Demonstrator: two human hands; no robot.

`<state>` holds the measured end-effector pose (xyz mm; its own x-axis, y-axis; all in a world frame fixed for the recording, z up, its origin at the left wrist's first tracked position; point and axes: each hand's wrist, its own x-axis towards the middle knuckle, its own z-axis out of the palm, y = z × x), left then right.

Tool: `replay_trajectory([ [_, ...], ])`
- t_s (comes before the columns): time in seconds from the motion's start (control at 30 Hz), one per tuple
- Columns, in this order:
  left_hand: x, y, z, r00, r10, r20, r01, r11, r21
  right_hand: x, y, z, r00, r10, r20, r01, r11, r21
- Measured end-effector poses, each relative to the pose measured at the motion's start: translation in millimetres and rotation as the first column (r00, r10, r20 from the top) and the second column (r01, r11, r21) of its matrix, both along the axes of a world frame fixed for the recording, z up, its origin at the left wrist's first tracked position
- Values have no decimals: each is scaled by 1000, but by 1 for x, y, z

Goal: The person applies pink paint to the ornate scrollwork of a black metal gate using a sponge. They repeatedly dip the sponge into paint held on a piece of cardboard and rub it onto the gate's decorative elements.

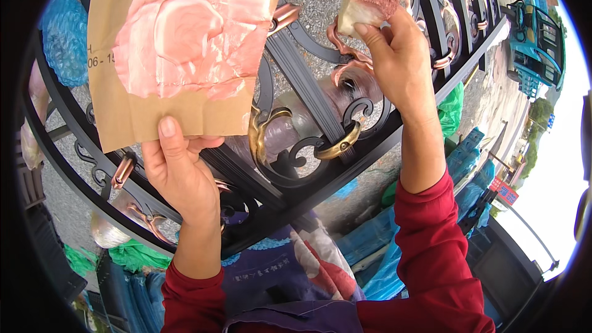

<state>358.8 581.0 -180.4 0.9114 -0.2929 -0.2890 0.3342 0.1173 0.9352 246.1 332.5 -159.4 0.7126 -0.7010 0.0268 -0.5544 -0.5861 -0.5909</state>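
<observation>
In my left hand (185, 172) I hold a piece of brown cardboard (213, 114) by its lower edge, thumb on the front. Wet pinkish-copper paint (185, 31) is smeared over most of its face. My right hand (401, 55) pinches a sponge block (364, 6), pale below and stained reddish-copper on top, raised apart from the cardboard. Beneath both hands lies a black metal gate or fence panel (302, 86) with scrolls. Some of its ornaments are copper, such as the copper collar (283, 17); a curved ornament (339, 143) near the middle is gold.
Blue wrapping (65, 34) is at the far left, and blue-wrapped bundles (373, 240) lie beyond the panel's right side. Green plastic (452, 110) shows near my right forearm. A teal truck (536, 46) stands at the upper right.
</observation>
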Motion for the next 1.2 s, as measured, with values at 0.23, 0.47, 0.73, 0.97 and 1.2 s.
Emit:
replay_trajectory([
  [0.23, 0, 2, -2, 1000, 2, 10, -2, 1000, 13, -5, 11, 10, 987, -153, 56, 145, 982, 122],
  [0.47, 0, 1, 0, 1000, 28, -4, -28, 999, 23, -2, 7, 0, 964, -159, 212, 119, 974, 192],
  [0.73, -1, -2, 3, 999, 42, -29, -41, 999, 32, -12, 10, 0, 978, -161, 133, 133, 972, 194],
  [0.97, -1, -2, 1, 1000, 11, -1, -11, 1000, 14, 0, 14, 4, 997, -47, 58, 42, 996, 83],
  [1.2, 0, 1, 1, 1000, 13, 4, -13, 1000, 18, -20, 9, 8, 956, -213, 203, 153, 949, 275],
])
